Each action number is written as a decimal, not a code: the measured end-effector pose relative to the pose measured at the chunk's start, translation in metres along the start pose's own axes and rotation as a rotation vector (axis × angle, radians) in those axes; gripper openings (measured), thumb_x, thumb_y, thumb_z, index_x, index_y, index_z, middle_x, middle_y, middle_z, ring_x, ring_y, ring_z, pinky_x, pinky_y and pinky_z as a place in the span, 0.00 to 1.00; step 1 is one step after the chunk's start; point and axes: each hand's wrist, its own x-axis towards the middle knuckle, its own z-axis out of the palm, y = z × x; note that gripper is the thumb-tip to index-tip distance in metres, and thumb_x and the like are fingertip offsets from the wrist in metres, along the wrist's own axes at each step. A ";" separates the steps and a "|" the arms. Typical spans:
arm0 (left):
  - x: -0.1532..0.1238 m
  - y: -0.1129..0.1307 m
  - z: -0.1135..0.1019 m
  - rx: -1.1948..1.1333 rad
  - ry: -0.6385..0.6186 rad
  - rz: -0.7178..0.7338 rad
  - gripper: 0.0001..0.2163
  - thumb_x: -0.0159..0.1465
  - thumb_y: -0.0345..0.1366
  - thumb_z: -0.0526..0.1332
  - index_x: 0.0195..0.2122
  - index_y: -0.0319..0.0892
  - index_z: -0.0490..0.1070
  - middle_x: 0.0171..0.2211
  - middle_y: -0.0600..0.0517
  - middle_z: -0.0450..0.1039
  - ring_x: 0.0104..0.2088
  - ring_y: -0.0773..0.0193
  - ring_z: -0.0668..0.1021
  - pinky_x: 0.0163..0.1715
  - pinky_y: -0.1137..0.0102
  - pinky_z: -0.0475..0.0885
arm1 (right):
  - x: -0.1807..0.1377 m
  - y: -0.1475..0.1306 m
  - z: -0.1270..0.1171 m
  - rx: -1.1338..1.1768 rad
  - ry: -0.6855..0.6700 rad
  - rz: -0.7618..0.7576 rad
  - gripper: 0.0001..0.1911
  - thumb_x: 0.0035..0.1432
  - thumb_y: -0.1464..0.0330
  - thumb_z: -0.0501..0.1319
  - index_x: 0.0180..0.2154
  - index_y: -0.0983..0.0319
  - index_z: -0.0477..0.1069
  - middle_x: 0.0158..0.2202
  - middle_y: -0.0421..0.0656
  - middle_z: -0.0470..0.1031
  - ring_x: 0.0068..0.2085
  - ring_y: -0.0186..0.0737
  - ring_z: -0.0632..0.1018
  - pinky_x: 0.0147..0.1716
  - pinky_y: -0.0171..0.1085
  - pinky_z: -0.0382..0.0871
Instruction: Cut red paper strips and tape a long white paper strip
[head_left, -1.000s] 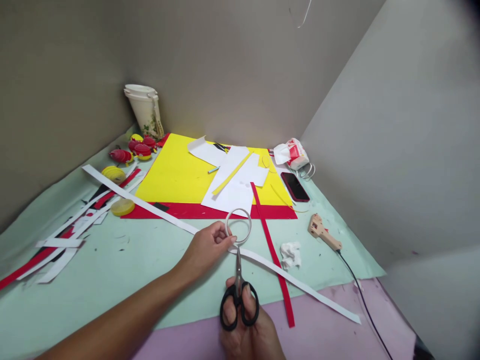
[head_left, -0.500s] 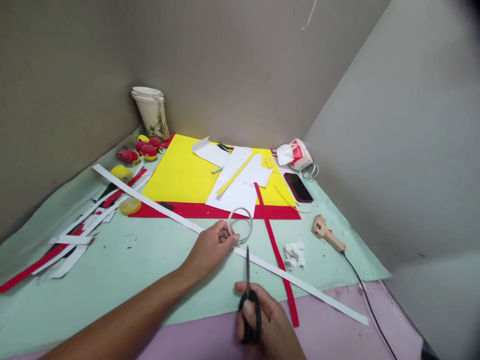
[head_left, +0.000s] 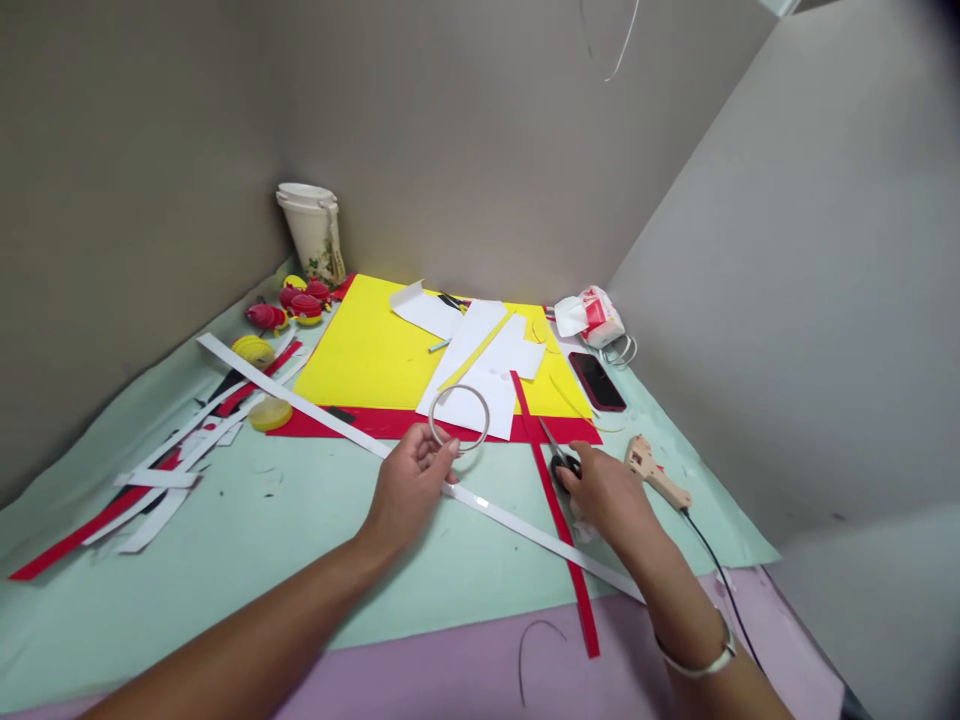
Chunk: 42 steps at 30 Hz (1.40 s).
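Note:
My left hand pinches a thin white ring of tape and holds it upright over the long white paper strip that runs slantwise across the green mat. My right hand reaches out to the right with its fingers closed on the black-handled scissors, whose blades point up and left beside the long red strip. A crumpled white tissue lies mostly hidden under that hand.
Yellow and red sheets with white paper pieces lie behind the hands. A glue gun with its black cord, a phone, a tissue packet, a cup, red and yellow paper discs and cut strips surround them.
My right hand carried the scissors from near my body out to the right, beside the red strip. My left hand lifted the ring slightly up and left.

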 end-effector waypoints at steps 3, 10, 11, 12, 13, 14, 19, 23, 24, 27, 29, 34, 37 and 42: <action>0.000 0.000 0.000 0.002 -0.004 -0.005 0.10 0.64 0.44 0.60 0.33 0.44 0.64 0.24 0.58 0.70 0.24 0.67 0.73 0.25 0.73 0.65 | -0.004 -0.001 0.009 0.020 0.073 -0.065 0.14 0.63 0.67 0.56 0.48 0.63 0.73 0.39 0.53 0.76 0.34 0.48 0.77 0.26 0.38 0.61; 0.001 -0.003 -0.003 -0.023 0.005 0.014 0.10 0.64 0.44 0.60 0.33 0.44 0.64 0.25 0.58 0.71 0.25 0.68 0.74 0.26 0.73 0.66 | -0.048 -0.038 0.025 0.271 0.050 -0.577 0.20 0.61 0.78 0.52 0.50 0.59 0.72 0.41 0.48 0.73 0.39 0.41 0.74 0.36 0.36 0.68; 0.001 -0.003 -0.003 -0.026 0.004 0.016 0.10 0.64 0.44 0.60 0.33 0.44 0.64 0.25 0.58 0.71 0.25 0.68 0.74 0.26 0.73 0.66 | -0.051 -0.041 0.029 0.259 0.055 -0.610 0.21 0.60 0.79 0.52 0.51 0.59 0.72 0.39 0.48 0.73 0.39 0.41 0.73 0.35 0.36 0.68; 0.001 -0.004 -0.003 -0.028 0.004 0.016 0.10 0.64 0.44 0.60 0.33 0.44 0.64 0.25 0.58 0.70 0.25 0.68 0.73 0.26 0.73 0.66 | -0.053 -0.043 0.033 0.241 0.074 -0.633 0.22 0.59 0.80 0.52 0.51 0.60 0.72 0.38 0.48 0.72 0.38 0.42 0.72 0.35 0.36 0.67; 0.001 -0.004 -0.003 -0.028 0.004 0.016 0.10 0.64 0.44 0.60 0.33 0.44 0.64 0.25 0.58 0.70 0.25 0.68 0.73 0.25 0.73 0.66 | -0.053 -0.043 0.037 0.223 0.102 -0.651 0.22 0.58 0.81 0.52 0.51 0.61 0.72 0.37 0.49 0.72 0.37 0.42 0.71 0.34 0.37 0.67; 0.001 -0.004 -0.002 -0.027 0.006 0.016 0.10 0.64 0.44 0.60 0.34 0.44 0.64 0.25 0.58 0.70 0.24 0.68 0.73 0.25 0.73 0.66 | -0.053 -0.043 0.040 0.207 0.133 -0.664 0.22 0.58 0.81 0.52 0.51 0.62 0.72 0.37 0.49 0.72 0.37 0.42 0.71 0.34 0.37 0.66; 0.001 -0.003 -0.002 -0.004 0.027 0.013 0.10 0.64 0.45 0.60 0.34 0.44 0.65 0.24 0.57 0.71 0.24 0.67 0.74 0.25 0.73 0.65 | -0.054 -0.042 0.050 0.193 0.242 -0.687 0.22 0.58 0.82 0.51 0.51 0.64 0.72 0.37 0.50 0.73 0.36 0.43 0.69 0.32 0.37 0.64; 0.001 -0.003 -0.003 0.007 0.024 0.018 0.10 0.64 0.44 0.60 0.35 0.44 0.65 0.23 0.58 0.71 0.24 0.67 0.74 0.25 0.73 0.65 | -0.057 -0.044 0.052 0.217 0.274 -0.668 0.21 0.59 0.81 0.50 0.50 0.64 0.72 0.38 0.50 0.73 0.37 0.43 0.70 0.32 0.38 0.63; 0.001 -0.003 -0.003 0.006 0.025 0.020 0.10 0.64 0.44 0.60 0.35 0.44 0.65 0.23 0.58 0.71 0.24 0.67 0.74 0.24 0.73 0.65 | -0.057 -0.044 0.053 0.226 0.275 -0.665 0.21 0.60 0.81 0.50 0.50 0.64 0.72 0.38 0.50 0.73 0.37 0.43 0.70 0.33 0.39 0.63; 0.002 -0.004 -0.003 -0.008 0.024 0.032 0.10 0.63 0.44 0.60 0.35 0.44 0.65 0.27 0.57 0.73 0.24 0.68 0.73 0.23 0.73 0.65 | -0.058 -0.045 0.054 0.242 0.274 -0.654 0.20 0.61 0.80 0.50 0.50 0.63 0.72 0.37 0.50 0.73 0.37 0.44 0.70 0.34 0.39 0.64; 0.002 -0.004 -0.003 -0.017 0.022 0.038 0.11 0.63 0.45 0.60 0.35 0.43 0.64 0.28 0.56 0.74 0.24 0.68 0.73 0.23 0.73 0.65 | -0.057 -0.046 0.055 0.237 0.277 -0.643 0.21 0.61 0.80 0.50 0.51 0.63 0.71 0.37 0.50 0.73 0.37 0.44 0.70 0.34 0.39 0.64; 0.002 -0.003 -0.003 -0.019 0.007 0.039 0.12 0.63 0.46 0.60 0.37 0.43 0.65 0.30 0.55 0.74 0.24 0.69 0.74 0.24 0.74 0.65 | -0.056 -0.050 0.056 0.233 0.260 -0.633 0.22 0.60 0.80 0.50 0.53 0.63 0.70 0.37 0.51 0.72 0.38 0.45 0.70 0.37 0.41 0.67; 0.001 -0.003 -0.003 -0.039 -0.019 0.052 0.12 0.63 0.46 0.61 0.39 0.43 0.65 0.32 0.55 0.74 0.25 0.68 0.74 0.24 0.73 0.66 | -0.054 -0.052 0.053 0.362 0.251 -0.611 0.22 0.62 0.78 0.50 0.55 0.62 0.68 0.40 0.51 0.73 0.40 0.45 0.72 0.38 0.42 0.69; -0.004 0.000 -0.002 -0.021 -0.131 0.058 0.11 0.62 0.45 0.61 0.39 0.44 0.67 0.28 0.56 0.72 0.25 0.67 0.74 0.25 0.73 0.67 | -0.050 -0.044 0.040 0.639 0.449 -0.478 0.21 0.62 0.74 0.54 0.56 0.58 0.67 0.46 0.50 0.72 0.47 0.46 0.73 0.46 0.46 0.71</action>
